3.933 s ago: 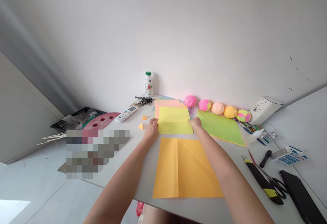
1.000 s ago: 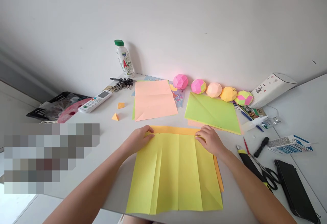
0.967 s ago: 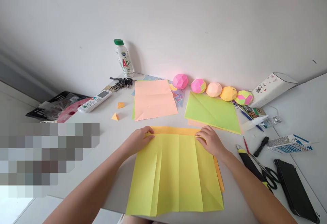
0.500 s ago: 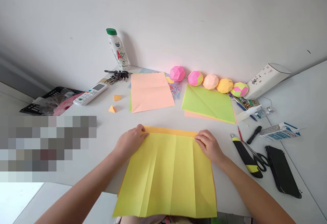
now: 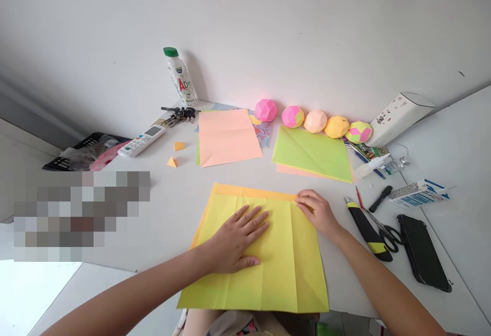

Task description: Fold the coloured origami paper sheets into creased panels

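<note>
A creased yellow paper sheet (image 5: 284, 264) lies on an orange sheet (image 5: 245, 191) near the front edge of the white table (image 5: 172, 208). My left hand (image 5: 238, 239) rests flat on the yellow sheet with its fingers spread. My right hand (image 5: 316, 212) is closed in a pinch on the yellow sheet's far right corner.
Behind lie a peach sheet (image 5: 226, 136) and a green sheet (image 5: 312, 154). Several paper balls (image 5: 314, 121) line the wall beside a white bottle (image 5: 180, 77). Keys (image 5: 178, 114), a remote (image 5: 141, 139), a utility knife (image 5: 370, 231), scissors (image 5: 387, 231) and a phone (image 5: 422, 259) are also there.
My left hand has let go of the yellow sheet's far left corner and now lies flat on its middle. Earlier the yellow sheet was brought from the back and unfolded over the orange one.
</note>
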Action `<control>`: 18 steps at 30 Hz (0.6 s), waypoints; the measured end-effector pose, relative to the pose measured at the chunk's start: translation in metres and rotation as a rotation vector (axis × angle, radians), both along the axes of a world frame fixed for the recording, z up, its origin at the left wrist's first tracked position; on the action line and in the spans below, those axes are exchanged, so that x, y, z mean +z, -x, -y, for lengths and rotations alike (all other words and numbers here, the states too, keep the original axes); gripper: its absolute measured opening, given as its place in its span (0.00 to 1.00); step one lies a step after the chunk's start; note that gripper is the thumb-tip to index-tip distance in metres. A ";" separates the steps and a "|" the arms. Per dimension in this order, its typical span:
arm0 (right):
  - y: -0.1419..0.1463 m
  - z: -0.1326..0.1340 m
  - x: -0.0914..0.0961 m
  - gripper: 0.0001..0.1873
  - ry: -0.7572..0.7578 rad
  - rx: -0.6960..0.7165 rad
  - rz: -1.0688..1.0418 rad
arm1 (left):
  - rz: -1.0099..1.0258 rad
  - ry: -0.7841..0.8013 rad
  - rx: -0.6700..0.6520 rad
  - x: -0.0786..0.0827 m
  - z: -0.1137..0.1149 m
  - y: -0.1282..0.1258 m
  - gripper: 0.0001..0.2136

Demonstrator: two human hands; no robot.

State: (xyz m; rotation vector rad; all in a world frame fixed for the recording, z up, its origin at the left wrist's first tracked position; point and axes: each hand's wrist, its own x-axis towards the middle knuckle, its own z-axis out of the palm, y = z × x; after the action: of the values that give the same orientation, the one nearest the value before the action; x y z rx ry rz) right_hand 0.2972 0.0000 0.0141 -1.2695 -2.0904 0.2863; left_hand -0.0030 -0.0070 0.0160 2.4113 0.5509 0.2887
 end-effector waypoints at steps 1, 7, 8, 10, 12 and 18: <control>0.000 0.001 -0.001 0.11 -0.006 -0.006 0.006 | -0.011 -0.005 -0.007 0.000 -0.001 0.001 0.36; 0.007 0.006 -0.004 0.15 -0.060 -0.023 0.129 | -0.042 -0.023 -0.035 0.002 -0.010 0.002 0.36; 0.008 0.006 -0.004 0.16 -0.071 -0.017 0.166 | -0.039 -0.023 -0.033 0.002 -0.012 0.003 0.36; 0.007 0.007 -0.003 0.16 -0.088 0.008 0.214 | -0.029 -0.018 -0.029 0.002 -0.016 0.004 0.36; 0.006 0.006 -0.001 0.16 -0.089 0.043 0.218 | -0.020 -0.006 -0.031 0.002 -0.019 0.005 0.36; 0.004 0.005 0.001 0.17 -0.074 0.117 0.214 | -0.002 0.015 -0.028 0.004 -0.029 0.010 0.35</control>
State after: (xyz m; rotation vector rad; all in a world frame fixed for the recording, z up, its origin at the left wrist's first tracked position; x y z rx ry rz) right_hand 0.2935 -0.0046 0.0151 -1.1803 -2.3387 0.1275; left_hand -0.0130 0.0216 0.0197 2.4035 0.5178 0.2696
